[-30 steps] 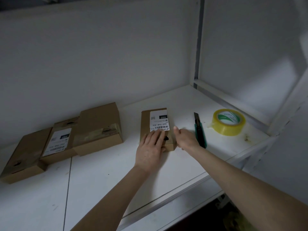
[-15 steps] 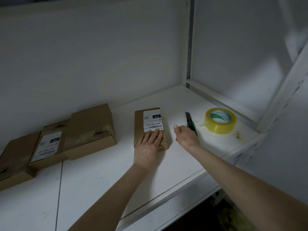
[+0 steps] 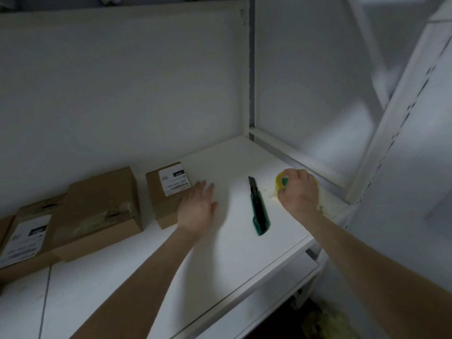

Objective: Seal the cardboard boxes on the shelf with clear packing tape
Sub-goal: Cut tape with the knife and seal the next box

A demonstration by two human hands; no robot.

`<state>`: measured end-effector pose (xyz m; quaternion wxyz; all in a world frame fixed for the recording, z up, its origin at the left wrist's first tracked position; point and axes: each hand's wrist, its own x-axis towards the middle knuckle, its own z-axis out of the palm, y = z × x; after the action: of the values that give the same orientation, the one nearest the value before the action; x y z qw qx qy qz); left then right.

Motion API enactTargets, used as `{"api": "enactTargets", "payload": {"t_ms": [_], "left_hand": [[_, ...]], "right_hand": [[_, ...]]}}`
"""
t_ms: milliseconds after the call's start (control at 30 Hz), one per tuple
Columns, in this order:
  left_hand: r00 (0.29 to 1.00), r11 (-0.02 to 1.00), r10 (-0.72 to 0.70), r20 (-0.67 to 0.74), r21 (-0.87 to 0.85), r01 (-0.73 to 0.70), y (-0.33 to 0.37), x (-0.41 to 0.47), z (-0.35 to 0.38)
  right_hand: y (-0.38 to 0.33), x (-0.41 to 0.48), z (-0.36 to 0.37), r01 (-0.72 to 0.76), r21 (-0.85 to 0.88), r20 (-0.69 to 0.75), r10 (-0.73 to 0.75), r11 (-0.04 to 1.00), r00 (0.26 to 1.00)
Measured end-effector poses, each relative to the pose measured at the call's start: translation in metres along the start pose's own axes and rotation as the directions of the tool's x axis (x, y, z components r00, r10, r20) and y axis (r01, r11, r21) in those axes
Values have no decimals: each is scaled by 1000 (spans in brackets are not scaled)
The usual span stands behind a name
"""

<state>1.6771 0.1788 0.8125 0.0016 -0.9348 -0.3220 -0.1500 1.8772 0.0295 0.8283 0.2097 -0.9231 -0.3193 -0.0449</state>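
A small cardboard box [image 3: 164, 199] with a white label lies on the white shelf [image 3: 239, 245]. My left hand [image 3: 197, 211] lies flat with straight fingers over the box's right near corner. Further right, my right hand [image 3: 299, 189] curls down over the yellowish roll of clear tape [image 3: 280, 180], which is mostly hidden beneath it. Two larger cardboard boxes [image 3: 97, 211] lie to the left, one overlapping a flatter labelled box [image 3: 27, 237].
A green utility knife [image 3: 258, 207] lies on the shelf between my hands, blade end pointing away. The back wall and a white upright post [image 3: 249, 69] close the far corner. The shelf's front edge runs diagonally below my forearms.
My right hand has moved right from beside the small box, past the knife, onto the tape roll. My left hand has slid to the box's right edge. The camera has shifted.
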Motion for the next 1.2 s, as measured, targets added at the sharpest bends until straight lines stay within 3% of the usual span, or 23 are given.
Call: {"api": "enactTargets", "payload": {"t_ms": [133,267,333,633,667,733,800,833,933,1067,1200], "left_hand": [[969,988,117,216,-125,-91,69,-1,4],[893,973,145,425,-223,-52,104,5,14],[885,969,128,447,-245,-17,111,9,16],[898,922,78,433,-374,100,136,32,23],[919,920,59,389,-378,102,133,35,17],[984,888,-41,173,-446,115,117,41,-1],[989,811,-141,-42,-577,91,98,48,-28],[984,781,-158,-80,-620,75,89,51,-41],[984,683,-180,11,-718,134,69,49,-63],[938,496,-344,48,-838,225,49,29,-69],[911,435,-407,62,-864,253,38,17,-73]], "right_hand": [[14,7,3,75,-252,210,-21,965,977],[20,10,11,108,-263,213,-52,959,976],[22,10,12,91,-248,194,-42,964,980],[1,22,-24,152,5,12,-153,988,988],[-4,24,-31,169,39,8,-169,985,986],[-12,27,-42,202,119,9,-205,972,979],[-21,27,-48,241,216,36,-254,946,966],[-26,26,-49,264,257,66,-289,930,955],[-48,16,-53,295,401,177,-389,867,904],[-71,9,-53,283,455,247,-425,844,871],[-79,6,-50,202,588,280,-431,783,858]]}}
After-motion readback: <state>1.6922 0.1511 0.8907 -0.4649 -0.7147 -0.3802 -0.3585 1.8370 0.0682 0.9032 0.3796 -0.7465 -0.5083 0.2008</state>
